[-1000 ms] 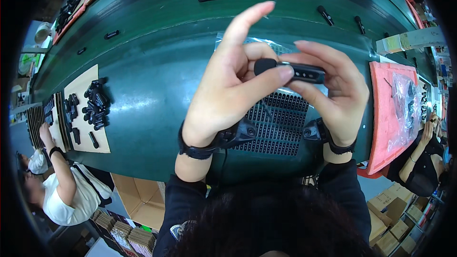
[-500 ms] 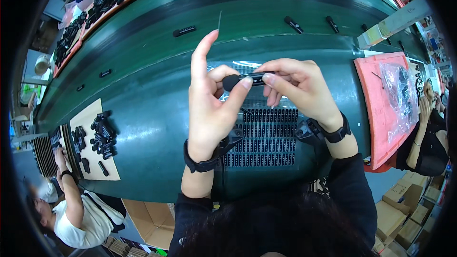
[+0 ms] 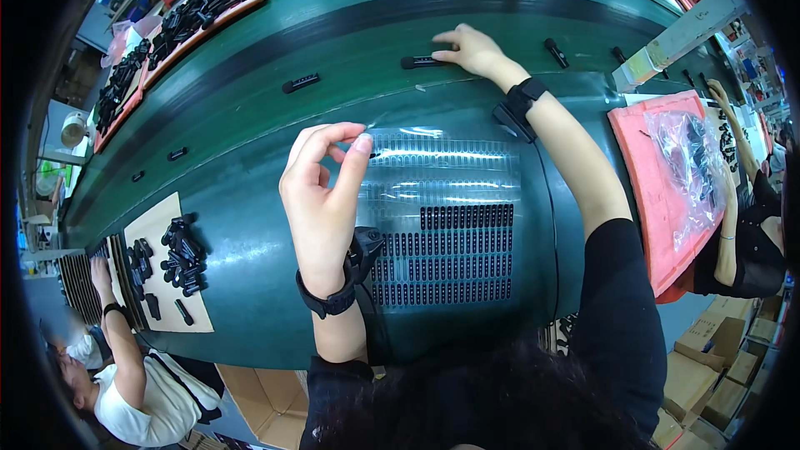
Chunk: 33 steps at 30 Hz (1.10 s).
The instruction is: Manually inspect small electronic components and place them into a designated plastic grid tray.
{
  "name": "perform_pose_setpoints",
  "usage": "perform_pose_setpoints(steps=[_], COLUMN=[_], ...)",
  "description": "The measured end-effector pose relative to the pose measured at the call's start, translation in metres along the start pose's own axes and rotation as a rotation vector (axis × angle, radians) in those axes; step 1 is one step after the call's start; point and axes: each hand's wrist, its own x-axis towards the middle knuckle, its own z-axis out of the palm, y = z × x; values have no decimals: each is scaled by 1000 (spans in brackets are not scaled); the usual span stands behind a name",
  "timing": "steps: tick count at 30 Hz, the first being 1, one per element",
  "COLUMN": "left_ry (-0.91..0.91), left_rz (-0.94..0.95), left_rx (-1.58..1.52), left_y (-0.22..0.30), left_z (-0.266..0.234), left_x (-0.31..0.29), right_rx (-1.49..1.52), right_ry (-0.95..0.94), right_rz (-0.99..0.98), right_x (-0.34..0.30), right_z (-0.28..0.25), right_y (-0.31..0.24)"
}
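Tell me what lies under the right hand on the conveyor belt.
The right hand rests on a black oblong part lying on the dark belt. The part's left end shows; its right end is covered by the fingers.

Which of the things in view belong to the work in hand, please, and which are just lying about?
In hand: right hand on a black oblong part at the conveyor belt; left hand raised over the slotted tray.

Lying about: cardboard sheet of black parts; pink tray with plastic bag.

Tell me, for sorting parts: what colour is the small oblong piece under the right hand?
Black, seen in the head view: the small oblong piece on the conveyor.
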Motion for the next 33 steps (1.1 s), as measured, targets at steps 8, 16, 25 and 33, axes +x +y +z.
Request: perform_pose_setpoints(steps=[8, 16, 25, 33], left_ry=[-31, -70, -148, -161], left_rz=[7, -28, -90, -62], left_rx=[-28, -156, -397, -567], left_y=[5, 17, 29, 35], left_z=[-7, -11, -14, -12], left_x=[-4, -12, -21, -24], right_rx=[-247, -144, 897, 1055], right_ry=[-139, -26, -22, 238], right_rz=[433, 226, -53, -111], right_x=[-10, -31, -128, -156], right_z=[-30, -37, -58, -55], right_y=[29, 6, -119, -155])
